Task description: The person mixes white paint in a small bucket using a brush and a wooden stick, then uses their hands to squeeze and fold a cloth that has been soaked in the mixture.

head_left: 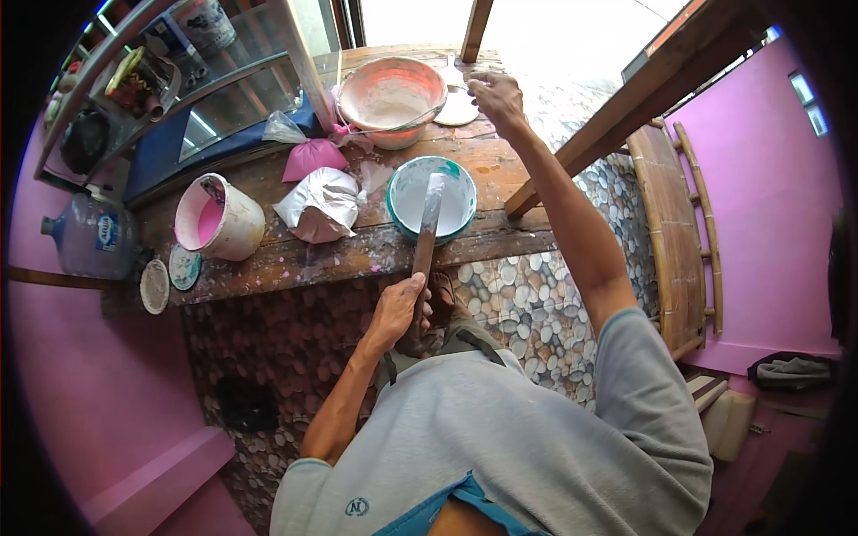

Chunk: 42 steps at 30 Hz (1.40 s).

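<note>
My left hand (395, 313) grips a long dark wooden stick (424, 250); its white-coated tip lies over a teal-rimmed bucket (457, 196) holding white material. My right hand (496, 98) is raised with fingers closed beside a white flat piece (458, 110) at the back of the wooden bench; what they hold, if anything, I cannot make out. An orange, white-smeared basin (391, 89) sits left of it. Nearer stand a bag of pink material (313, 161), a white bag with brownish contents (315, 204) and a white pail (240, 223) with pink inside.
A glass-and-metal shelf unit (201, 94), a water jug (85, 241) and two lids (154, 288) are at the left. The worn bench (295, 264) spans ahead over pebble-patterned flooring. A wooden beam (635, 107) and bamboo bench (661, 250) are at the right, between pink walls.
</note>
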Each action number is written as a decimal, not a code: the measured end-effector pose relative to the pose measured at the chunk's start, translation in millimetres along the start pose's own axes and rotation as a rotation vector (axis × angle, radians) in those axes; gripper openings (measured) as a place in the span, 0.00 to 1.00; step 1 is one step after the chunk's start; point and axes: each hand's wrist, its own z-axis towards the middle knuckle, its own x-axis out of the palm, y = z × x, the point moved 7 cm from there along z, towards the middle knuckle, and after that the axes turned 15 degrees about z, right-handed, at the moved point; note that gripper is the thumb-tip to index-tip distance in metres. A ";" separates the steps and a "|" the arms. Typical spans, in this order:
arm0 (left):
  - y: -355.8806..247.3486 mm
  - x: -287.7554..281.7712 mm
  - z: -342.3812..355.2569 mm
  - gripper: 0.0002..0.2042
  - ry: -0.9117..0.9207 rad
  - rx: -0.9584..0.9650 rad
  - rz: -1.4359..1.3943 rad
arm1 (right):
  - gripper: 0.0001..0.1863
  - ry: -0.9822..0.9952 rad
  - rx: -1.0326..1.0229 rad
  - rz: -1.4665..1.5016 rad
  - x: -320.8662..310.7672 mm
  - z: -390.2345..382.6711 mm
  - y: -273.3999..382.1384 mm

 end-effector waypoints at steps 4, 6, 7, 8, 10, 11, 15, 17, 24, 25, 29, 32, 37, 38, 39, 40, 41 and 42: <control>-13.0 -15.9 2.9 0.23 -0.051 -0.040 0.051 | 0.18 0.046 0.254 -0.219 19.1 102.7 -76.8; -17.9 -19.9 8.7 0.23 -0.036 -0.057 0.080 | 0.20 -0.109 0.345 -0.410 7.5 144.7 -133.7; -20.4 -21.6 8.8 0.23 -0.041 -0.074 0.068 | 0.25 -0.005 0.337 -0.441 17.7 157.5 -148.0; -25.2 -23.5 8.9 0.24 -0.060 -0.086 0.083 | 0.25 0.009 0.348 -0.447 26.1 170.6 -164.4; -35.6 -25.3 10.0 0.25 -0.074 -0.116 0.090 | 0.26 0.018 0.344 -0.596 39.4 196.3 -194.7; -37.5 -26.9 9.7 0.25 -0.085 -0.146 0.093 | 0.28 0.153 0.361 -0.606 51.0 214.3 -212.0; -41.5 -29.8 9.5 0.25 -0.073 -0.249 0.104 | 0.33 0.269 0.141 -0.750 84.7 278.1 -250.4; -36.7 -26.5 7.8 0.24 -0.080 -0.307 0.097 | 0.33 0.301 0.047 -0.797 104.9 314.9 -267.7; -28.9 -23.5 6.7 0.24 -0.055 -0.470 0.026 | 0.15 0.396 -0.117 -0.495 127.2 364.8 -303.0; -30.9 -25.7 8.2 0.24 -0.058 -0.463 0.036 | 0.15 0.409 -0.092 -0.494 126.1 365.1 -300.2; -34.8 -32.3 12.7 0.24 -0.046 -0.487 0.060 | 0.13 0.330 0.263 -0.195 124.3 371.1 -305.5; -29.1 -30.1 7.6 0.24 -0.041 -0.496 0.073 | 0.10 0.377 0.470 0.327 127.8 357.8 -317.8; -24.4 -41.7 -0.5 0.23 -0.022 -0.458 0.164 | 0.06 0.365 0.265 0.437 75.1 388.6 -354.6; -23.7 -38.2 -3.5 0.22 -0.058 -0.473 0.169 | 0.06 0.386 0.269 0.449 96.3 370.0 -344.6; -25.0 -35.4 -3.7 0.21 -0.070 -0.488 0.181 | 0.08 0.165 0.224 0.284 102.4 345.3 -324.8; -28.9 -37.9 -3.8 0.21 -0.063 -0.462 0.208 | 0.09 -0.101 0.157 0.113 70.6 332.6 -298.2; -32.4 -40.8 -4.5 0.20 -0.053 -0.447 0.276 | 0.12 0.001 -0.078 0.351 54.4 326.5 -286.7; -35.7 -43.4 -5.0 0.20 -0.041 -0.431 0.343 | 0.12 -0.032 -0.098 0.350 34.5 321.8 -270.7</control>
